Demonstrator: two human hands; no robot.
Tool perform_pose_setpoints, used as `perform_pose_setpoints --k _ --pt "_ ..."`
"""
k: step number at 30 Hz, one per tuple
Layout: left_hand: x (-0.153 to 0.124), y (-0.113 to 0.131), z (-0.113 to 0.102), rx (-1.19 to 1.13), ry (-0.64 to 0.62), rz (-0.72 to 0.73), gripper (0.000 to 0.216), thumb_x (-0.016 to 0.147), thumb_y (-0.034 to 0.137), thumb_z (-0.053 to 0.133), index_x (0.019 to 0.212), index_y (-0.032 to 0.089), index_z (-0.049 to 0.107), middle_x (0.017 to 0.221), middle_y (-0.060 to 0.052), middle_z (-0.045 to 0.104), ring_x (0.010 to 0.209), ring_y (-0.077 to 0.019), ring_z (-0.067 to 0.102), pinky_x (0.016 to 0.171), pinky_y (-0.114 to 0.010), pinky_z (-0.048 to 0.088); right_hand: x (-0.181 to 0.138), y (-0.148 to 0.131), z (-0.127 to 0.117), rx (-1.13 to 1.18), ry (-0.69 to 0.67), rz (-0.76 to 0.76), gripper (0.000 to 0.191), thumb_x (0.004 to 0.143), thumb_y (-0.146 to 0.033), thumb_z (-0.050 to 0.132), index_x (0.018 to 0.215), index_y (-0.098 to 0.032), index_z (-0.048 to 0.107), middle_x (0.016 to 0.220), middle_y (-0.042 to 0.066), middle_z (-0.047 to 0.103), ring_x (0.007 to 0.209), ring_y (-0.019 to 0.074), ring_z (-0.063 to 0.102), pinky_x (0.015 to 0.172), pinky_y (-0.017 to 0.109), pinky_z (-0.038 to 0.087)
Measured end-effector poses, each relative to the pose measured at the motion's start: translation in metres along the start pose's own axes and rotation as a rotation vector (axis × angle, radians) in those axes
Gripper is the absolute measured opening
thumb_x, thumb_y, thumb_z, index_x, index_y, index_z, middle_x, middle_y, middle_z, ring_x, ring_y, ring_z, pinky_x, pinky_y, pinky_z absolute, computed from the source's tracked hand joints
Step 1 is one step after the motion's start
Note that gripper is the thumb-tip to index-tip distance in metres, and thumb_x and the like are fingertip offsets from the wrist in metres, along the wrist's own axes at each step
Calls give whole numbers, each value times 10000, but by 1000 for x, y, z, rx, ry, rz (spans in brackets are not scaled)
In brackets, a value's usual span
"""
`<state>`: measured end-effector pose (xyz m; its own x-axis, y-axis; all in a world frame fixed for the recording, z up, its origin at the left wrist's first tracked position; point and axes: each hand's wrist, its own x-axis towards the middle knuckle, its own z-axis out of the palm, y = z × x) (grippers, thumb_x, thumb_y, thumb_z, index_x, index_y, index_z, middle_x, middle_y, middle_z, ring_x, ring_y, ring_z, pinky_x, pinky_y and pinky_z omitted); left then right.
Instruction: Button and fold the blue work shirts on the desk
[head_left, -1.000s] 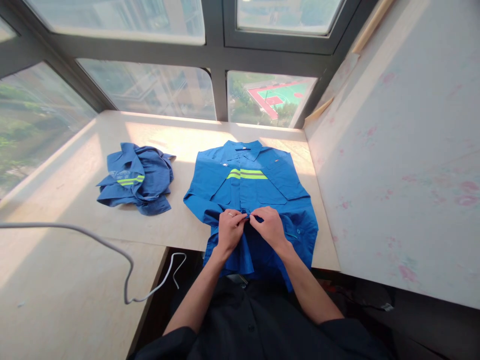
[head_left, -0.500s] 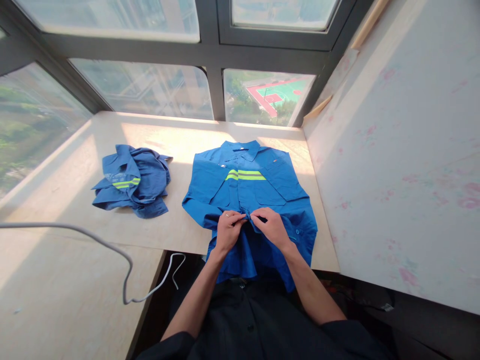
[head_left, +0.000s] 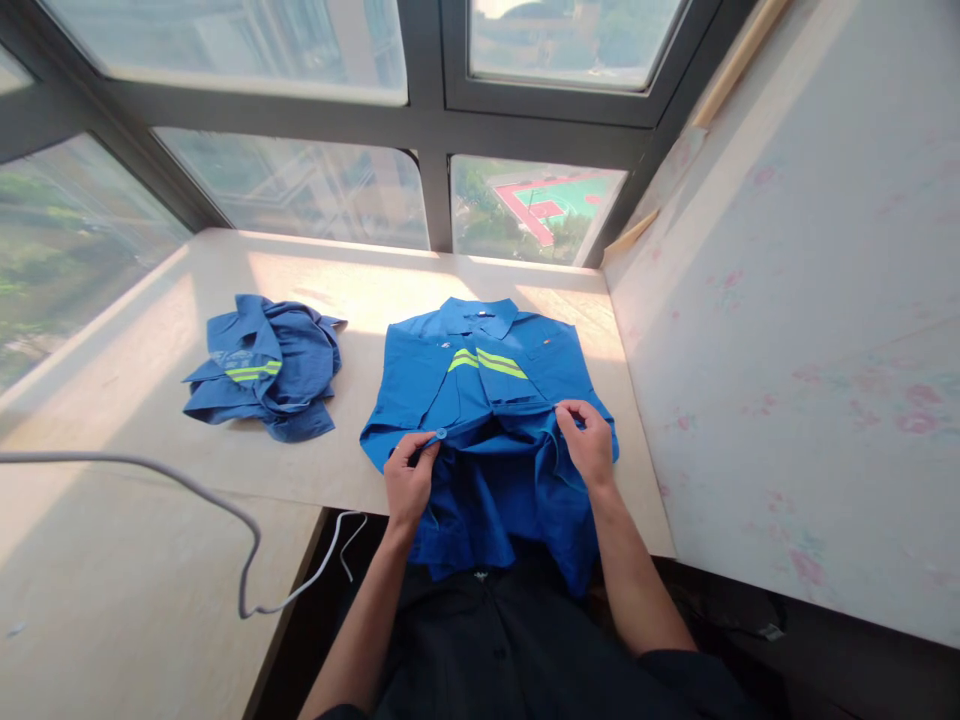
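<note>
A blue work jacket [head_left: 480, 385] with yellow-green reflective stripes lies front up on the light wooden surface, collar toward the window. Its lower part hangs over the near edge against my body. With thumb and fingers my left hand [head_left: 411, 475] pinches the jacket's edge beside a round blue button [head_left: 441, 434]. My right hand [head_left: 587, 440] grips the opposite edge, further right. Between the two hands the lower front stands apart, and the darker inside cloth shows.
A second blue garment [head_left: 274, 370], crumpled, with a similar stripe, lies at the left. A grey cable [head_left: 191, 485] runs across the left surface and over its edge. Grey-framed windows [head_left: 300, 110] stand behind; a floral-papered wall [head_left: 787, 350] closes off the right.
My hands were together at the jacket's middle. Now they have moved apart, left hand leftward and right hand rightward, drawing the two front edges open.
</note>
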<state>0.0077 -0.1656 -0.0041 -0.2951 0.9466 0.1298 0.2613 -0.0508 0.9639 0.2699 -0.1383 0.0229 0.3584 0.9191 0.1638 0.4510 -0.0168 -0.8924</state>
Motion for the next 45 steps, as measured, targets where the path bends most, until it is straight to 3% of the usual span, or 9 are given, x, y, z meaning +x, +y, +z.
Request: perform_pose_setpoints --k 4,8,10,13,17,23,34,39,45 --pt "-4 -1 -22 124 -70 -118 236 810 374 625 909 187 730 885 -49 727 876 -220 669 862 -372 521 -3 5 -11 29 -149 -31 237 842 -401 557 840 -191 667 872 59 706 847 222 640 829 352 501" --pt "-2 23 -27 286 -232 49 289 794 278 573 1034 202 715 1101 -73 695 1070 -248 625 991 -430 479 -12 8 -9 25 -266 -74 203 843 -364 550 835 -192 657 877 64 704 855 228 643 822 356 505" --pt "3 37 -19 333 -234 197 355 818 274 567 1149 209 677 1243 -86 639 1200 -254 561 1061 -438 433 -15 9 -8 -21 -265 -98 178 844 -334 545 844 -191 652 874 67 697 845 231 639 821 369 503" --pt "16 48 6 423 -280 354 339 855 303 595 1175 211 661 1240 -94 642 1205 -248 555 1058 -410 434 -14 3 -6 -140 -184 -203 126 842 -263 546 875 -192 644 897 79 681 880 249 617 850 405 492" --pt "31 41 44 751 -457 310 246 864 290 625 1078 189 692 1079 -110 696 1057 -255 618 927 -366 484 -15 -23 -3 -255 -140 -444 211 848 -107 490 949 -198 652 986 94 669 997 259 584 908 413 474" --pt "31 26 57 971 -586 141 238 900 362 592 1058 203 669 1003 -86 712 978 -238 655 788 -301 474 -27 -48 23 -327 -543 -643 272 886 -59 494 1006 -205 690 1010 68 701 981 214 612 896 344 482" --pt "19 17 52 903 -528 23 238 931 262 517 1032 222 729 1057 -87 745 988 -247 680 856 -333 489 -12 -10 51 -661 -721 -378 259 920 -167 559 1145 -154 686 1123 114 710 1074 234 622 962 331 462" --pt "22 14 50 585 -531 67 225 900 200 552 998 223 753 1064 -47 756 1016 -203 676 942 -304 480 -22 -6 56 -605 -623 -359 221 949 -263 571 1092 -159 703 1082 113 718 1038 240 642 919 329 484" --pt "20 20 44 317 -484 163 199 867 194 576 933 230 761 918 -35 754 875 -183 674 844 -299 514 -22 -3 53 -324 -471 -349 172 931 -245 580 980 -205 740 1000 76 753 960 225 684 882 338 516"
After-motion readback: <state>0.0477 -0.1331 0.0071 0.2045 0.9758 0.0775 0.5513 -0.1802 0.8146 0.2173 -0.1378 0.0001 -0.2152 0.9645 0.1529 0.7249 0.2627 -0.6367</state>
